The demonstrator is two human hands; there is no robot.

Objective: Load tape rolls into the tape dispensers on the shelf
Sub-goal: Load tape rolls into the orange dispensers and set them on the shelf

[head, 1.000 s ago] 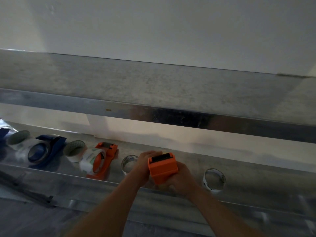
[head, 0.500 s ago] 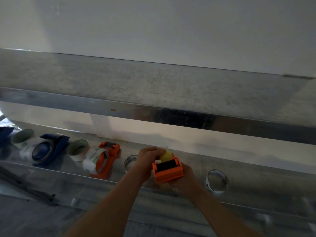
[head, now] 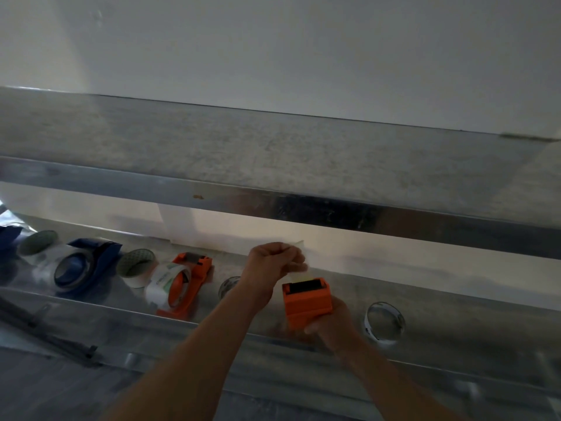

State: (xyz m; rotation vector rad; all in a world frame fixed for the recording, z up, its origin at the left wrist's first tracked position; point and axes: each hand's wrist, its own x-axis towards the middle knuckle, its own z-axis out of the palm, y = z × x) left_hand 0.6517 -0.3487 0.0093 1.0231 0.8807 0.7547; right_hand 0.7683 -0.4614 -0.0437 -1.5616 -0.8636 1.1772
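Note:
My right hand (head: 332, 323) grips an orange tape dispenser (head: 306, 302) from below, over the metal shelf (head: 455, 317). My left hand (head: 273, 262) is just above and left of it, fingers curled, pinching a strip of clear tape (head: 299, 270) that runs up out of the dispenser's front end. A second orange dispenser (head: 188, 284) with a clear roll on it lies to the left. Farther left a blue dispenser (head: 85, 262) holds a roll. Loose clear rolls stand on the shelf at the right (head: 384, 325) and behind my left forearm (head: 228, 285).
Two rolls with greenish cores (head: 136, 264) (head: 38, 243) stand on the shelf at the left. An upper metal shelf (head: 273, 165) overhangs close above the hands. A white wall backs the shelf. Dark floor lies below at the left.
My left hand has risen from the dispenser's front end, drawing a strip of tape upward. The dispenser has tilted slightly, its black front end now showing, and shifted a little right.

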